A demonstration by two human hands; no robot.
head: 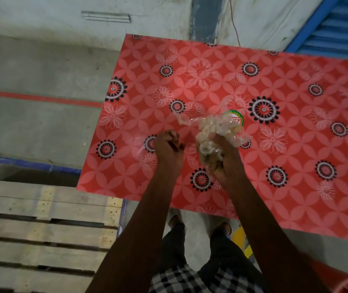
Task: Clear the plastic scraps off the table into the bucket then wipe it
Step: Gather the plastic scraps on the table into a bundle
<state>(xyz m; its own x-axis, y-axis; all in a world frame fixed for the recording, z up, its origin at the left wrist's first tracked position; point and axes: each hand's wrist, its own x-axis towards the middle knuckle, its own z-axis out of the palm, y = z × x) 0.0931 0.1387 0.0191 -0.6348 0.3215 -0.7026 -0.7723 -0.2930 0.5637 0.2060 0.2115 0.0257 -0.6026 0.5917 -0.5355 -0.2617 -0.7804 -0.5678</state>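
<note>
Plastic scraps (217, 132) with partly hidden red-green label

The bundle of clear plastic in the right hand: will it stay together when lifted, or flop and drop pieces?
The plastic bundle looks crumpled and thin, so probably light and floppy. A loose strip trails from it toward the table, so pieces may slip out. The right hand grips only its lower part.

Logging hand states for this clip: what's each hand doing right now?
Left hand: fingers curled, seemingly pinching a clear plastic scrap; blurred.
Right hand: grips a wad of plastic.
</note>
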